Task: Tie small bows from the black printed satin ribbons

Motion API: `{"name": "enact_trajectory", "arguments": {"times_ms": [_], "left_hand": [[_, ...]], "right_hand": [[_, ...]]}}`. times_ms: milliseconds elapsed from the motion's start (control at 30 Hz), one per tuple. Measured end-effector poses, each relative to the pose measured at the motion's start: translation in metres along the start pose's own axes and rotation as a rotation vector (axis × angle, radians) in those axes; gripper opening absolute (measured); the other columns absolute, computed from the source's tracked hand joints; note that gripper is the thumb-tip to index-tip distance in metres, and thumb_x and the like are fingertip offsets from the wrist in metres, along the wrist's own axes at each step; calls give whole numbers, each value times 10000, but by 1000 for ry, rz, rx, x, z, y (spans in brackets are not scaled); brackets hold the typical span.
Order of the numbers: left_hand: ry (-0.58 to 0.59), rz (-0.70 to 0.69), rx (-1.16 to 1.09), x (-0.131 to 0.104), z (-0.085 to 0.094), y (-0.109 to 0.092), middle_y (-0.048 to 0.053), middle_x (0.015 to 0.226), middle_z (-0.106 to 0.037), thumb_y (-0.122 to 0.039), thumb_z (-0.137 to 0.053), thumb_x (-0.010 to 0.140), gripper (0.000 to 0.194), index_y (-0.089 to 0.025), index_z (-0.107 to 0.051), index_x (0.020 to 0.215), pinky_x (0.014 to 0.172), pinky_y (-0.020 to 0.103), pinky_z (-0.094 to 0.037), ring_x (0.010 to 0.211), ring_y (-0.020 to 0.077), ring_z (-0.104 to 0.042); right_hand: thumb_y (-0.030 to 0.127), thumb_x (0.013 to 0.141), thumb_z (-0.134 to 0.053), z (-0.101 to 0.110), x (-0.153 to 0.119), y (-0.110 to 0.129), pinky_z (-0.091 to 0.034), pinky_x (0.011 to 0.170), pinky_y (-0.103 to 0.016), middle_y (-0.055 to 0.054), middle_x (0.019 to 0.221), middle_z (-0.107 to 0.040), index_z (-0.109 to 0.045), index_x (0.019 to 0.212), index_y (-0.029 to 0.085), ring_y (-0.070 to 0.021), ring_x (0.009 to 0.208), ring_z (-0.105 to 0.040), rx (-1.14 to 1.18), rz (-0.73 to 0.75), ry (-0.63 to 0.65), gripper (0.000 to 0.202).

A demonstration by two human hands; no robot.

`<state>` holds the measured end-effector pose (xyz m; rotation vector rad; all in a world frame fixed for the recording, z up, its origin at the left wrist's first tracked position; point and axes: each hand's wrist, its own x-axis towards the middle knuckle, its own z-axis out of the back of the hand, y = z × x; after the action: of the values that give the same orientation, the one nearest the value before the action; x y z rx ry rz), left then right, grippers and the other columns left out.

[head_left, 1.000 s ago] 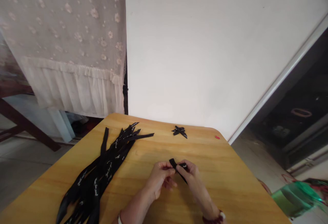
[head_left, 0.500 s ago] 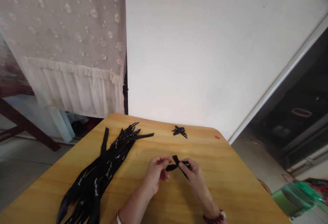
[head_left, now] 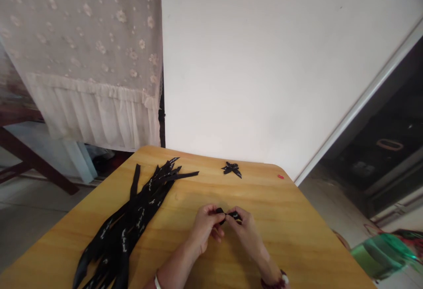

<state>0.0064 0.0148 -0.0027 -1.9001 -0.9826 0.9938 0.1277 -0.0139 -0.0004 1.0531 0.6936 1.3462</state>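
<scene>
A small piece of black ribbon point(head_left: 221, 212) is pinched between my two hands above the wooden table point(head_left: 185, 196). My left hand point(head_left: 209, 223) is closed on its left part, thumb against fingers. On the other side my right hand point(head_left: 240, 224) grips the ribbon's right loop, which has white lettering. The fingers hide much of the ribbon's middle. A pile of black ribbon strips point(head_left: 135, 218) with white lettering lies at the left. Beyond my hands, near the back edge, rests a black ribbon bow point(head_left: 231, 169).
A small red piece point(head_left: 280, 176) lies near the table's back right corner. Behind the table stands a white wall panel point(head_left: 247, 68), with a lace curtain point(head_left: 99, 60) to its left. A green translucent container point(head_left: 380, 253) is beyond the right edge.
Both hands have come closer together around the ribbon. My left hand now pinches its left part, and the end that stuck up is no longer seen standing.
</scene>
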Motion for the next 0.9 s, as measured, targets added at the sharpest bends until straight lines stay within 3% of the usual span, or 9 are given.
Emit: {"name": "enact_trajectory", "arguments": {"times_ms": [533,700,900], "left_hand": [[-48,-48,-132,0,1,0,-66,467,-473,-302,-630,565,241,-156,-442,604,247,155,-325,313,71,-466],[-92,-26,-178,0,2,-1,-65,521,-498,-286,-641,557,248,-155,-472,683,251,158,-325,296,52,-445],[10,37,-75,-1,1,0,-47,560,-522,-153,-616,536,216,-143,-486,707,265,149,-330,323,52,-468]], "right_hand": [[253,689,-511,-2,0,3,-373,508,-210,-2,556,-573,-565,614,154,-129,534,-502,-8,18,-4,135],[271,686,-523,-1,1,0,-372,491,-203,5,534,-552,-559,604,158,-126,519,-493,1,12,-33,144],[285,681,-523,-1,1,-2,-372,497,-203,16,516,-527,-534,578,166,-126,521,-483,19,18,-60,158]]}}
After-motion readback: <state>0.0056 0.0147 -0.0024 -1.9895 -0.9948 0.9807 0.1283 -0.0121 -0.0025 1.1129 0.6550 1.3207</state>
